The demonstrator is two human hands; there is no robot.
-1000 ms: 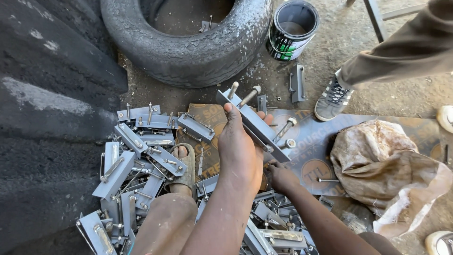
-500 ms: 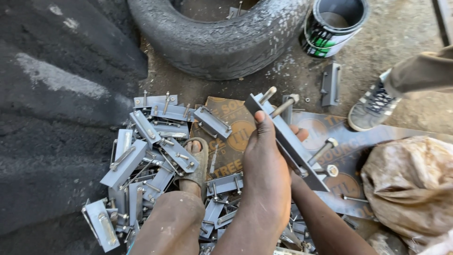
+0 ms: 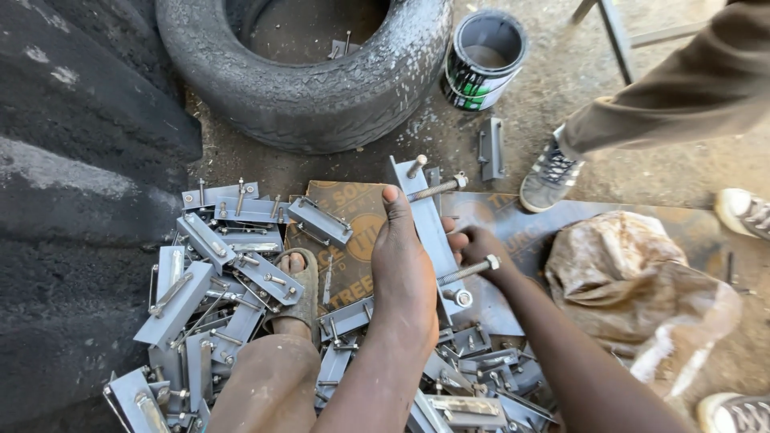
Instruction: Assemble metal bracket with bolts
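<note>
Since half a second ago, your left hand (image 3: 405, 273) has kept its grip clamped on the grey bolted bracket (image 3: 425, 220) at frame centre, long axis upper-left to lower-right; right hand (image 3: 475, 244) pinches its lower bolt (image 3: 469, 271) (closer hand).

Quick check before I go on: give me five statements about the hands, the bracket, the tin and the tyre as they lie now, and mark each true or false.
1. The left hand grips a long grey metal bracket with threaded bolts sticking out. True.
2. The right hand is at one of the bracket's bolts. True.
3. The paint tin lies on its side among the brackets. False: it stands upright and open beside the tyre.
4. The pile of grey brackets lies mostly to the left of the left hand. True.
5. The crumpled bag hangs inside the tyre. False: it lies on the ground at the right, by the flat metal sheet.
</note>
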